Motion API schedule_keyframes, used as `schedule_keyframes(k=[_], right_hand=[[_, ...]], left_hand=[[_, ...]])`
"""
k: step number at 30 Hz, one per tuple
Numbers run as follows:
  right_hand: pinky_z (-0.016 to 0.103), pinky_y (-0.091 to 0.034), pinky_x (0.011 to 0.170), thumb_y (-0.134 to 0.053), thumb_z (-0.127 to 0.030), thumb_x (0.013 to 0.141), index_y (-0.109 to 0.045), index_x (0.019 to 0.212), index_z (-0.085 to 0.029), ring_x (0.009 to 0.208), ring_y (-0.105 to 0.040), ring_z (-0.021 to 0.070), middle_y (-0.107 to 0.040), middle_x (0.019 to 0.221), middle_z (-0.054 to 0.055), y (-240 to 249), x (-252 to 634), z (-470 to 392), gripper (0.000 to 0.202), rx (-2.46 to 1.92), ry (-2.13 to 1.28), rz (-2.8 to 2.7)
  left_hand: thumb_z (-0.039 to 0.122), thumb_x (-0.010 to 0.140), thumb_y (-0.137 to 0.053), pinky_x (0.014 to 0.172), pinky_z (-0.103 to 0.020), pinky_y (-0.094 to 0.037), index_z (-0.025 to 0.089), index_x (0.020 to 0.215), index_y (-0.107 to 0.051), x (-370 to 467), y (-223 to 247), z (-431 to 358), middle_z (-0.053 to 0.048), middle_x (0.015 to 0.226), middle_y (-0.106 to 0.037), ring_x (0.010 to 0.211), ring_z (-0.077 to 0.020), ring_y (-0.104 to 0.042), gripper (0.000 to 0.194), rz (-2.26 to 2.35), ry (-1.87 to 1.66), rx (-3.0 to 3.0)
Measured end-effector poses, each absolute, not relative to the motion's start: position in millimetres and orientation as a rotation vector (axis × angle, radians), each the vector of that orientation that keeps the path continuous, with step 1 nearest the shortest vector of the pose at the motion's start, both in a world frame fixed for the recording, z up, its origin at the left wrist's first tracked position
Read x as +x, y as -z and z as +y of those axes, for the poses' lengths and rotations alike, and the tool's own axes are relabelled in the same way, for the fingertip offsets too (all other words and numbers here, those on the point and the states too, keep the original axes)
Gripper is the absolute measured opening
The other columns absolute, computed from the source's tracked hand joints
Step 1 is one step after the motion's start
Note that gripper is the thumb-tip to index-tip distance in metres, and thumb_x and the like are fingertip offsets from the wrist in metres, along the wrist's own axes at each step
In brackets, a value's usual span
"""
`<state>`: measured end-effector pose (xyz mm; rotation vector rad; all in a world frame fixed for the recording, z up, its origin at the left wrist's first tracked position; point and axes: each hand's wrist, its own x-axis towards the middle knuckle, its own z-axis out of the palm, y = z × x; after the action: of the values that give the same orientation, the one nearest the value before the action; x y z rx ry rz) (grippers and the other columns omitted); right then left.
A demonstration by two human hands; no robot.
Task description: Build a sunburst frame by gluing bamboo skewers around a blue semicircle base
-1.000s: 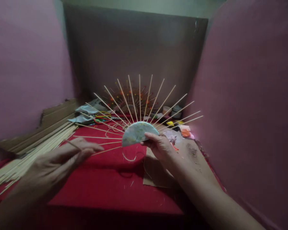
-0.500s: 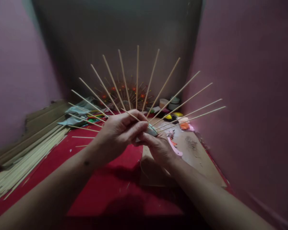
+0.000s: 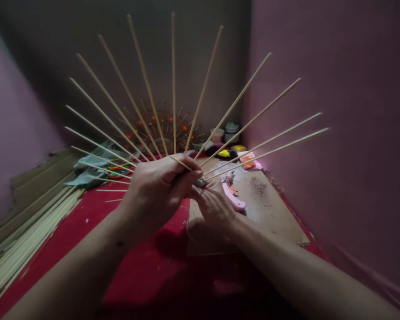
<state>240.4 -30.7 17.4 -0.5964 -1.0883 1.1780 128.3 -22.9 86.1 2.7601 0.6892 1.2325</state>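
Observation:
Thin wooden sticks point(image 3: 174, 80) fan out from a small pale greenish hub point(image 3: 200, 181), which is mostly covered by fingers. My right hand point(image 3: 216, 206) is closed around the hub from the right and below. With thumb and fingers pinched, my left hand point(image 3: 150, 191) grips a single stick point(image 3: 180, 161) at the hub's near side. Its tip pokes out over the back of the fingers. Where that stick meets the hub is hidden.
A bundle of loose sticks point(image 3: 43, 235) lies at the left on the red table cover point(image 3: 96, 218). A cardboard sheet point(image 3: 280, 218) carries a pink-handled tool point(image 3: 235, 200). Behind stand a flower-dotted round piece point(image 3: 160, 129) and a lidded container point(image 3: 232, 131).
The fan of sticks appears larger and closer, its upper tips higher in view. Both hands keep their grip; the view has shifted slightly, with background things now further left.

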Motion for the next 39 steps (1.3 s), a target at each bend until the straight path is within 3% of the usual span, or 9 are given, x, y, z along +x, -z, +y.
schedule_keyframes(k=[7, 12, 21, 30, 39], right_hand=[[0.022, -0.047, 0.058, -0.063, -0.026, 0.073, -0.053, 0.061, -0.018, 0.056, -0.052, 0.0081, -0.052, 0.056, -0.006, -15, 241, -32, 0.017, -0.577, -1.084, -1.134], [0.025, -0.049, 0.059, -0.064, -0.040, 0.072, -0.053, 0.057, -0.019, 0.057, -0.049, 0.0094, -0.049, 0.054, -0.005, -12, 245, -30, 0.028, -0.613, -1.103, -1.179], [0.026, -0.049, 0.061, -0.067, -0.049, 0.069, -0.056, 0.060, -0.021, 0.060, -0.052, 0.0115, -0.053, 0.055, -0.004, -15, 242, -30, 0.032, -0.594, -1.141, -1.098], [0.024, -0.048, 0.059, -0.068, -0.049, 0.071, -0.063, 0.063, -0.019, 0.054, -0.048, 0.0086, -0.055, 0.056, -0.005, -12, 242, -31, 0.031, -0.532, -1.137, -1.090], [0.026, -0.051, 0.057, -0.070, -0.052, 0.068, -0.069, 0.081, -0.021, 0.062, -0.058, 0.0126, -0.060, 0.060, -0.004, -8, 238, -26, 0.034, -0.481, -1.171, -1.034]], left_hand=[[0.020, 0.088, -0.054, 0.060, -0.021, -0.051, 0.015, 0.085, -0.063, 125, -85, -32, 0.000, 0.073, -0.068, 0.062, -0.0107, -0.066, 0.010, 0.625, -1.260, 2.971], [0.020, 0.089, -0.051, 0.060, -0.024, -0.050, 0.014, 0.088, -0.062, 124, -79, -27, -0.004, 0.077, -0.069, 0.066, -0.0130, -0.066, 0.013, 0.597, -1.218, 3.037], [0.018, 0.089, -0.051, 0.063, -0.022, -0.050, 0.020, 0.089, -0.058, 124, -80, -25, 0.000, 0.078, -0.068, 0.067, -0.0118, -0.066, 0.008, 0.616, -1.251, 3.009], [0.018, 0.088, -0.053, 0.061, -0.022, -0.050, 0.020, 0.087, -0.060, 125, -82, -30, 0.001, 0.075, -0.068, 0.068, -0.0106, -0.066, 0.007, 0.665, -1.266, 2.920], [0.019, 0.089, -0.051, 0.059, -0.024, -0.050, 0.019, 0.087, -0.060, 129, -81, -32, 0.000, 0.076, -0.068, 0.069, -0.0121, -0.066, 0.009, 0.742, -1.208, 2.895]])
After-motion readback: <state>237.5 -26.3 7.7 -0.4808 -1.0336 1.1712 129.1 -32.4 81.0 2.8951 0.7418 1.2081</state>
